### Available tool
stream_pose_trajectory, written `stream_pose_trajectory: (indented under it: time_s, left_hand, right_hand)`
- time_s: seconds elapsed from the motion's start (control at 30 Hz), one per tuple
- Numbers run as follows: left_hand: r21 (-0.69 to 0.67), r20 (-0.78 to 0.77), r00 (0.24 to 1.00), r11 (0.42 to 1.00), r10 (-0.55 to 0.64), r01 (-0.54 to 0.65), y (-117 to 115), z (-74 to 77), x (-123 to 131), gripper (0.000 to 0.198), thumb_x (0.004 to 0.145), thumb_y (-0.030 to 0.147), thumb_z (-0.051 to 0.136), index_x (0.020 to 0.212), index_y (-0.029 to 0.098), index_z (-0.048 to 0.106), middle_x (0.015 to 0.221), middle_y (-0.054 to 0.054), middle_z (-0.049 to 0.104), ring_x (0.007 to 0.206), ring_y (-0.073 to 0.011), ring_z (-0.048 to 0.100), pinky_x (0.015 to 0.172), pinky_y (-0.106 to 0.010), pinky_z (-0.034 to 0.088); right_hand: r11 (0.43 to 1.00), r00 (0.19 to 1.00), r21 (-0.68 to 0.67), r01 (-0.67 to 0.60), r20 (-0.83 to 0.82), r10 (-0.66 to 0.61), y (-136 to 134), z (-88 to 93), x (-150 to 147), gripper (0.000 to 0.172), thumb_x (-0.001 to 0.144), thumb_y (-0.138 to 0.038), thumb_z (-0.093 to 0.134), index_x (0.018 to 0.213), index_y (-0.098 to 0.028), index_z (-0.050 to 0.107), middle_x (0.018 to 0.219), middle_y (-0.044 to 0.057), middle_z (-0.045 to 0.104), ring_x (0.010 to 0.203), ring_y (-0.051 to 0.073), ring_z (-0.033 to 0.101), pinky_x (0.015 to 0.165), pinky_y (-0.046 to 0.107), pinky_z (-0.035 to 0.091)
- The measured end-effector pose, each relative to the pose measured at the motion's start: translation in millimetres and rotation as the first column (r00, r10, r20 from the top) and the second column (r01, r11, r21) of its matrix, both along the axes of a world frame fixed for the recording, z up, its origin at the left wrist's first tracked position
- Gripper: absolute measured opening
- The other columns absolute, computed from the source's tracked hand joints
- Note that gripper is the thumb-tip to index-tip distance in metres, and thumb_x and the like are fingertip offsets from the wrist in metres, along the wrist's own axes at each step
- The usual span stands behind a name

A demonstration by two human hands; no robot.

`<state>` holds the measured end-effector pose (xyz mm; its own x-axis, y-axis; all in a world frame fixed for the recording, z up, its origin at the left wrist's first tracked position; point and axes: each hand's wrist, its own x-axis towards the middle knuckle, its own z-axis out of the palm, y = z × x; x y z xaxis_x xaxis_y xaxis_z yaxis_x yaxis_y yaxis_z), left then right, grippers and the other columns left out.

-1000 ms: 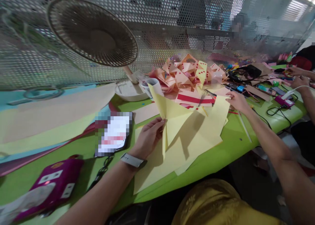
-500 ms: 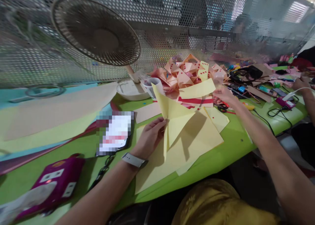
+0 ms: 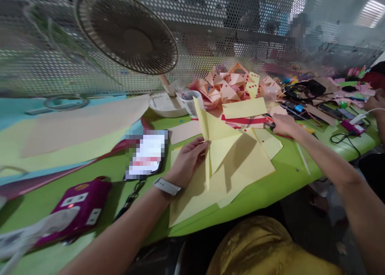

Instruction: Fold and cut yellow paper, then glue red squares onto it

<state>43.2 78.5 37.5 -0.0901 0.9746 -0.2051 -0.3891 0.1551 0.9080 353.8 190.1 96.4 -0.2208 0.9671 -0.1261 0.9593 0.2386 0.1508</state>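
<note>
A folded piece of yellow paper point(image 3: 221, 136) stands upright, pinched at its fold between the thumb and fingers of my left hand point(image 3: 191, 156). Beneath it lie flat yellow sheets point(image 3: 252, 170). My right hand point(image 3: 282, 124) reaches out to the far right of them, its fingers closed around a pair of scissors point(image 3: 272, 126) with dark and red handles, mostly covered by the hand. Just left of that hand, a yellow paper strip point(image 3: 245, 108) rests over red strips point(image 3: 255, 120).
Behind the strips is a heap of folded peach papers point(image 3: 230, 86) with red dots. A fan point(image 3: 129, 34), a white cup point(image 3: 192, 102), a phone point(image 3: 147, 152) and a magenta power strip point(image 3: 81, 202) stand or lie leftward. Another person's hand point(image 3: 374, 100) shows at far right.
My right hand has let go of the yellow strip, which now lies on the red strips, and has moved down onto the scissors. My left hand keeps holding the folded paper.
</note>
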Motion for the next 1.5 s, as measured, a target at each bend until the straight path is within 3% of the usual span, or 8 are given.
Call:
stream_pose_trajectory:
  time_s: [0.3,0.47,0.6,0.67,0.73,0.97,1.13,1.5]
  left_hand:
    - [0.023,0.039,0.999,1.000,-0.020,0.020,1,2.7,2,0.027,0.060,0.022,0.081,0.084,0.017,0.070,0.074,0.001,0.070,0.067,-0.0132,0.064,0.065,-0.022,0.052]
    - [-0.017,-0.003,0.999,0.999,-0.039,0.039,0,12.1,1,0.022,0.064,0.023,0.075,0.085,0.018,0.070,0.074,-0.002,0.071,0.068,-0.0190,0.066,0.062,-0.027,0.052]
    - [-0.030,-0.071,0.997,0.999,-0.017,0.015,1,16.5,-1,0.018,0.063,0.023,0.072,0.080,0.018,0.071,0.072,-0.001,0.071,0.064,-0.0187,0.064,0.059,-0.027,0.052]
    - [-0.020,-0.074,0.997,1.000,-0.012,0.010,1,15.6,0,0.019,0.061,0.023,0.073,0.079,0.018,0.071,0.073,-0.001,0.071,0.062,-0.0176,0.063,0.058,-0.027,0.052]
    - [-0.017,-0.070,0.997,1.000,-0.024,0.023,1,14.2,0,0.020,0.060,0.024,0.074,0.079,0.019,0.072,0.073,-0.001,0.071,0.061,-0.0173,0.063,0.058,-0.027,0.052]
    - [-0.057,-0.074,0.997,0.998,-0.026,0.021,1,17.8,-1,0.015,0.059,0.021,0.073,0.074,0.020,0.069,0.066,0.001,0.068,0.056,-0.0170,0.060,0.053,-0.027,0.050]
    - [-0.089,-0.101,0.989,0.991,-0.112,0.103,3,19.7,-3,0.013,0.062,0.021,0.072,0.076,0.020,0.071,0.068,-0.002,0.069,0.056,-0.0183,0.060,0.052,-0.028,0.047]
    - [-0.086,-0.206,0.930,0.952,-0.305,0.293,-1,15.5,-6,0.024,0.067,0.029,0.076,0.087,0.016,0.074,0.075,-0.001,0.072,0.061,-0.0154,0.064,0.059,-0.024,0.051]
  right_hand:
    - [0.996,0.995,-0.047,0.069,0.074,-0.066,3,12.7,18,0.043,0.071,-0.034,0.072,0.108,-0.013,0.064,0.103,0.017,0.072,0.094,0.031,0.068,0.064,0.030,0.045]
    - [0.987,0.939,-0.114,0.113,-0.312,-0.143,-1,23.3,47,0.041,0.064,-0.026,0.076,0.102,-0.018,0.061,0.083,0.005,0.071,0.069,0.020,0.065,0.053,0.025,0.042]
    - [0.954,0.443,-0.297,0.039,-0.851,-0.283,-14,30.0,54,0.042,0.065,-0.021,0.075,0.103,-0.020,0.060,0.085,0.003,0.069,0.057,0.013,0.061,0.048,0.025,0.051]
    - [0.916,0.189,-0.384,-0.119,-0.914,-0.358,-21,25.9,42,0.042,0.063,-0.022,0.078,0.102,-0.020,0.062,0.088,0.003,0.070,0.059,0.014,0.063,0.048,0.027,0.056]
    - [0.856,0.084,-0.449,-0.257,-0.893,-0.443,-27,16.9,23,0.044,0.060,-0.022,0.082,0.099,-0.020,0.063,0.087,0.003,0.071,0.060,0.014,0.065,0.050,0.028,0.060]
    - [0.682,0.061,-0.508,-0.526,-0.823,-0.565,-36,-7.2,-37,0.047,0.066,-0.023,0.081,0.107,-0.020,0.060,0.084,0.001,0.070,0.061,0.011,0.064,0.045,0.020,0.057]
    - [0.814,-0.053,-0.385,-0.435,-0.891,-0.450,-38,-20.6,-58,0.052,0.067,-0.026,0.084,0.111,-0.026,0.057,0.085,-0.003,0.063,0.074,0.012,0.064,0.068,0.032,0.064]
    - [0.902,0.071,-0.193,-0.387,-0.981,-0.179,-67,-38.5,-87,0.062,0.058,-0.029,0.088,0.108,-0.024,0.051,0.099,0.000,0.058,0.074,0.013,0.063,0.070,0.034,0.060]
